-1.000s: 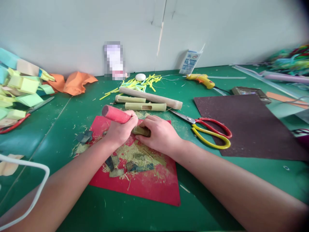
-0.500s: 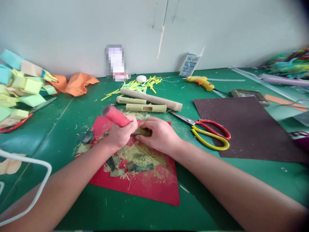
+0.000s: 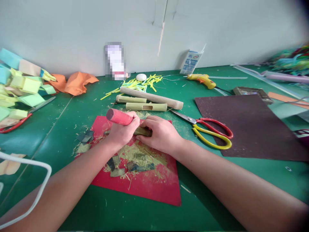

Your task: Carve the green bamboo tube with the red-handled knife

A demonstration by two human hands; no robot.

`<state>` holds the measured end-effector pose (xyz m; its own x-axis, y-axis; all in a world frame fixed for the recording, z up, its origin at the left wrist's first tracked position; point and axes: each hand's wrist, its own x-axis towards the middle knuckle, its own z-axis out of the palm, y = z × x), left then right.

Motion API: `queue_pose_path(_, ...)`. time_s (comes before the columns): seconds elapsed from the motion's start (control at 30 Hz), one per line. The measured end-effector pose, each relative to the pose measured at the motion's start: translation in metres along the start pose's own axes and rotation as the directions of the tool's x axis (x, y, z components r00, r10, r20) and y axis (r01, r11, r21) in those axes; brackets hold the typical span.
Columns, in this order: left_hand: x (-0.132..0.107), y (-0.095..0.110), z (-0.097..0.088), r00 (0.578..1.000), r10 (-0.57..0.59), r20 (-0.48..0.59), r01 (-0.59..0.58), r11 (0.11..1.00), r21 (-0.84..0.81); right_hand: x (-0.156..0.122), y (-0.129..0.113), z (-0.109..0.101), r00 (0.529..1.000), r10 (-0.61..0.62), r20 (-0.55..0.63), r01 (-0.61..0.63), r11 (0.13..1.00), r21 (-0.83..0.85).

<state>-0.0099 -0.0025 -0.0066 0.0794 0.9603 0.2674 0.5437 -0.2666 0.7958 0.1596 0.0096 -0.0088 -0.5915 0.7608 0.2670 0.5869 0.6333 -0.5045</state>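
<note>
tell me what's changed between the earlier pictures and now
The red handle in the left hand has swung slightly: its free end sits a little further right and its round end face shows more. Nothing was taken hold of or let go; the right hand still grips the bamboo piece. The scissors and red mat stayed put.

The green tabletop (image 3: 79, 212) looked smooth and faintly glossy, the red sheet (image 3: 164, 190) on it matt and rough with dust and woody shavings (image 3: 142, 158). The red stick (image 3: 120, 117) looked dull and smooth; the cut tube (image 3: 135, 106) farther off resembled matt bamboo. On the right, the scissors (image 3: 195, 121) paired metal blades with glossy, plastic-looking handles. Crinkled orange paper (image 3: 79, 84) lay far left.
</note>
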Motion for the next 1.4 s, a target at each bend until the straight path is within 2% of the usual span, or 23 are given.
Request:
queue_pose_path(0.23,0.001,0.003,-0.001,0.996,0.029,0.079,-0.028,1.0,-0.013,0.0,0.001,0.0,1.0,-0.023,0.008,0.022,0.999,0.033)
queue_pose_path(0.33,0.0,0.001,-0.002,0.995,0.061,0.075,-0.056,0.996,-0.07,-0.001,0.002,0.001,1.0,-0.028,0.007,0.027,0.998,0.055)
queue_pose_path(0.47,-0.003,-0.005,-0.003,0.994,0.055,0.095,-0.034,0.977,-0.213,-0.001,0.001,0.001,1.0,-0.015,0.004,0.014,0.998,0.069)
queue_pose_path(0.57,-0.004,-0.004,-0.002,0.997,0.057,0.054,-0.037,0.948,-0.315,0.0,0.0,-0.001,1.0,0.004,0.004,-0.004,0.998,0.066)
queue_pose_path(0.67,-0.003,-0.001,0.0,0.999,0.041,-0.014,-0.043,0.961,-0.274,0.001,0.0,-0.002,1.0,0.005,0.001,-0.005,0.999,0.035)
queue_pose_path(1.0,-0.002,0.001,0.003,0.998,0.003,-0.061,-0.019,0.968,-0.25,0.0,0.001,0.0,1.0,0.01,0.005,-0.011,0.999,0.036)
queue_pose_path(1.07,-0.002,-0.002,0.003,0.999,0.027,-0.031,-0.034,0.967,-0.254,0.0,0.001,-0.001,1.0,0.013,0.006,-0.013,1.0,0.028)
queue_pose_path(1.2,-0.003,-0.008,0.001,0.997,0.065,-0.048,-0.076,0.958,-0.278,0.001,-0.001,-0.002,1.0,0.015,0.007,-0.015,1.0,0.018)
queue_pose_path(1.4,-0.01,0.001,-0.003,0.98,0.17,-0.098,-0.183,0.974,-0.134,0.001,0.0,0.0,1.0,0.0,0.005,0.0,1.0,-0.007)
